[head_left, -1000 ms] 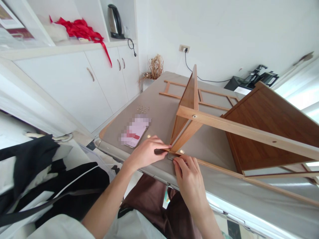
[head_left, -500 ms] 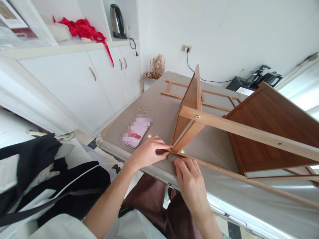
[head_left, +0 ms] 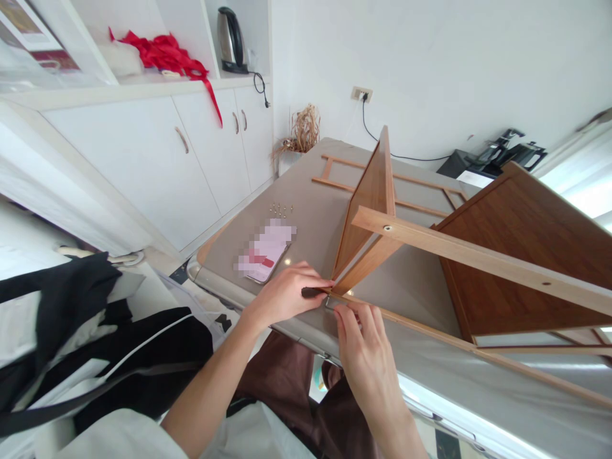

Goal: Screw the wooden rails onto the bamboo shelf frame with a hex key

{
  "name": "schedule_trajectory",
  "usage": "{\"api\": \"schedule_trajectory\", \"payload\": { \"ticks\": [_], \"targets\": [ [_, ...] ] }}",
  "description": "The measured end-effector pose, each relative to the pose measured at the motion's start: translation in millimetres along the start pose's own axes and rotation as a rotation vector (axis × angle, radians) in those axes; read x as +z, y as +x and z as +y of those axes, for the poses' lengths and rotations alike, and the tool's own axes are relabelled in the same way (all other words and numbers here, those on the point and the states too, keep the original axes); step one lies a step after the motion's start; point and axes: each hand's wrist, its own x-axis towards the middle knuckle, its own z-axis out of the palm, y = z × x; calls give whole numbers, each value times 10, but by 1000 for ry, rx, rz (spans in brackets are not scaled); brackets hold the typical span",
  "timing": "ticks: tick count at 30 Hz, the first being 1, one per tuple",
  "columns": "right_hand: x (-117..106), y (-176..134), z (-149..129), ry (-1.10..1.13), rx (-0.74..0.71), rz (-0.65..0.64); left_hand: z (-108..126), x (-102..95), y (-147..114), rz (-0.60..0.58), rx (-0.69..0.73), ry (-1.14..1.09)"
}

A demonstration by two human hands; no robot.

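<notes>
At the near edge of the tabletop (head_left: 306, 201), the wooden frame (head_left: 454, 250) is found on its side, its lower rail (head_left: 425, 328) directly beneath and between the fingers. The end of that rail is pinched by the left hand (head_left: 294, 290), thumb and fingers drawn close together at the corner. By the right hand (head_left: 362, 328), just beside, a slim metal piece (head_left: 329, 302) appears to be gripped in narrowed fingers; its far end is covered and its full form cannot be told.

Handling, as judged: frame stiff and only moderately heavy, but long and likely to tip if lifted at one end. Smooth faces may slide slightly. Best hold is taken on the rails near the joints; panel edges are better spared. The metal piece is judged light, hard and easily slipped; its longer exposed length would serve as the grip.

Appearance: rails pale, straight and square-edged. An upright panel (head_left: 364, 197) is seen just beyond the fingers, leaning slightly. A darker reddish-brown panel (head_left: 530, 261) is set well to their right. A round metal fitting (head_left: 387, 228) is noted in the upper rail, above the fingers. Beyond the left fingers, a phone (head_left: 268, 248) and small brass-coloured screws (head_left: 281, 210) are laid out.
</notes>
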Motion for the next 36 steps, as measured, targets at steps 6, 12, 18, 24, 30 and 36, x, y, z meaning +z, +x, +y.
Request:
{"api": "schedule_trajectory", "payload": {
  "ticks": [6, 12, 18, 24, 30, 36],
  "targets": [
    [31, -1, 36, -14, 10, -30, -1, -4, -1, 3, 12, -8],
    [19, 25, 30, -26, 4, -25, -17, 8, -6, 3, 1, -1],
    [-30, 95, -41, -44, -36, -16, 4, -17, -1, -11, -2, -10],
    [-35, 208, -96, 68, -39, -32, 12, -30, -7, -26, -24, -11],
    [25, 224, -81, 113, -63, -8, -1, -30, -14, -38, -30, -33],
    [2, 261, -27, 136, -38, 33, 6, -30, -4, -32, -22, -31]
  ]
}}
